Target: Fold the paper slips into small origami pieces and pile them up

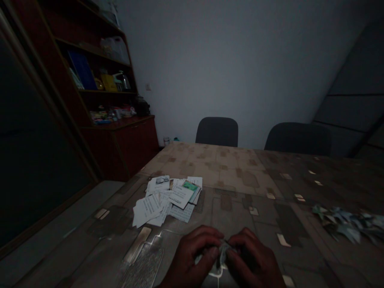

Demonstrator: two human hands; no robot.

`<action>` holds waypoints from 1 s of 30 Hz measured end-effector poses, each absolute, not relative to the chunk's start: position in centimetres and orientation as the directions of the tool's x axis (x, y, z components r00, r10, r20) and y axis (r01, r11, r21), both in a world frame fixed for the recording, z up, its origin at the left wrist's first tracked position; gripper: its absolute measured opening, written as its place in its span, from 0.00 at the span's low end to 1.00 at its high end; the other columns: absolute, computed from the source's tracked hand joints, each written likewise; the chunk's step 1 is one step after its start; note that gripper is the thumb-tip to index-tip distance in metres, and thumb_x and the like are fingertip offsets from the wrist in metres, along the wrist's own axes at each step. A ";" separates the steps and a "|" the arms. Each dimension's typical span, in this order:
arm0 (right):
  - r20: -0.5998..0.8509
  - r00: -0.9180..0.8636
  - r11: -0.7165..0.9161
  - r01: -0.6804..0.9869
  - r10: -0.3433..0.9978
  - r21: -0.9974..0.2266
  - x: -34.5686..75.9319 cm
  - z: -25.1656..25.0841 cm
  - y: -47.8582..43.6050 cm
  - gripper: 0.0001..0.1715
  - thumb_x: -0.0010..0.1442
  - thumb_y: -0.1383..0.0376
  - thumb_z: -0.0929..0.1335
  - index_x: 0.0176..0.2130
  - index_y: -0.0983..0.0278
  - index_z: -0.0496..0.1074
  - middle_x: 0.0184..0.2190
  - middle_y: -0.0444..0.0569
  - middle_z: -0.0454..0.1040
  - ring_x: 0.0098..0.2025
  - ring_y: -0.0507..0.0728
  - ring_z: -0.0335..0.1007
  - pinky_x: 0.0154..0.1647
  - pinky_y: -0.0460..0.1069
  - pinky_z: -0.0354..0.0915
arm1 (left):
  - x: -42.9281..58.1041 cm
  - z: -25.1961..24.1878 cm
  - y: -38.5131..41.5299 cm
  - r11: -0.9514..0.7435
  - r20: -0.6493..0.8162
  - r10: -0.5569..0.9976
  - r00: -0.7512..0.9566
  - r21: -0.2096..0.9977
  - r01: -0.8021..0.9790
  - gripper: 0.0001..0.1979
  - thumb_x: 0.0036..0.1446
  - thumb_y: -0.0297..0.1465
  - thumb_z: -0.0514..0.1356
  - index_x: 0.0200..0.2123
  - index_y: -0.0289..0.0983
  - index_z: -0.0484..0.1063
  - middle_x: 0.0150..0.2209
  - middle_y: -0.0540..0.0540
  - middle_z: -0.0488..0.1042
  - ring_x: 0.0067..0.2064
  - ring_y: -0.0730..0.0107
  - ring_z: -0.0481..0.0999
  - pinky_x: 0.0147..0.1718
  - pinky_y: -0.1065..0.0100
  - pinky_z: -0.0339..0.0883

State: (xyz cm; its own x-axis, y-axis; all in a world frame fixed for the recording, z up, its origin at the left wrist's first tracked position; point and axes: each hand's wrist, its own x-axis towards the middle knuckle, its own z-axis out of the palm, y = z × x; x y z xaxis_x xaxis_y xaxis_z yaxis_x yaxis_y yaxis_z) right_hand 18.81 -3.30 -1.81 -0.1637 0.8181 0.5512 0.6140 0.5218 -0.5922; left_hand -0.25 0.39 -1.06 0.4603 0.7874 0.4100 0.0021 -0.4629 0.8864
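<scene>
Both hands meet low in the view, just above the table. My left hand (196,254) is closed, with thumb and fingers pinching a small piece of folded paper (222,253). From the other side, my right hand (253,256) pinches the same paper. Fingers cover most of it, so its full shape is hidden. Beyond my left hand lies a loose pile of printed paper pieces (150,210), one with a green picture. At the right is a heap of folded paper pieces (348,226) with pointed ends.
A patterned cloth covers the table (210,160). Two dark chairs, a nearer-centre chair (216,131) and a right-hand chair (298,138), stand at its far side. A red-brown cabinet (135,138) with filled shelves is at the left. A glass jar (166,141) shows past the far left corner.
</scene>
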 end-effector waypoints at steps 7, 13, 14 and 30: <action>0.552 -0.162 0.523 0.611 0.818 -0.594 19.0 -2.0 -3.3 0.03 0.61 0.65 0.67 0.34 0.60 0.71 0.25 0.42 0.70 0.27 0.54 0.71 0.27 0.46 0.66 | -0.1 -1.1 0.2 -0.447 0.382 0.810 0.444 0.894 0.046 0.06 0.53 0.25 0.60 0.34 0.36 0.77 0.42 0.41 0.76 0.40 0.64 0.77 0.33 0.71 0.70; 0.582 -0.253 0.606 0.568 0.773 -0.557 18.7 -1.6 -3.2 0.04 0.60 0.69 0.68 0.33 0.60 0.70 0.26 0.43 0.74 0.28 0.54 0.72 0.28 0.46 0.66 | -0.2 -1.0 0.2 -0.492 0.423 0.816 0.394 0.866 0.090 0.04 0.50 0.24 0.64 0.28 0.36 0.78 0.34 0.45 0.71 0.37 0.67 0.74 0.36 0.70 0.67; 0.588 -0.266 0.619 0.556 0.764 -0.554 18.7 -1.5 -3.1 0.04 0.60 0.69 0.68 0.33 0.60 0.70 0.26 0.43 0.75 0.29 0.54 0.72 0.29 0.46 0.66 | -0.2 -1.0 0.3 -0.497 0.427 0.815 0.392 0.862 0.096 0.04 0.50 0.24 0.64 0.28 0.36 0.78 0.32 0.46 0.70 0.35 0.67 0.73 0.34 0.70 0.66; 0.636 -0.290 0.680 0.500 0.715 -0.537 18.6 -1.3 -2.8 0.06 0.59 0.72 0.68 0.34 0.60 0.69 0.27 0.43 0.74 0.29 0.54 0.71 0.32 0.48 0.67 | -0.1 -2.0 0.3 -0.440 0.342 0.840 0.420 0.884 0.160 0.10 0.45 0.19 0.61 0.30 0.35 0.78 0.27 0.46 0.78 0.29 0.69 0.76 0.30 0.72 0.66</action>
State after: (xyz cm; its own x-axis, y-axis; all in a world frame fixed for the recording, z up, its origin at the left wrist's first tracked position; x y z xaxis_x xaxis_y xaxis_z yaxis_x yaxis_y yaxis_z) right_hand 18.57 -2.78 -1.27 -0.2901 0.7153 0.6358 0.4996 0.6798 -0.5369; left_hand -0.10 0.27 -2.03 0.4200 0.8404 0.3424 0.1603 -0.4401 0.8835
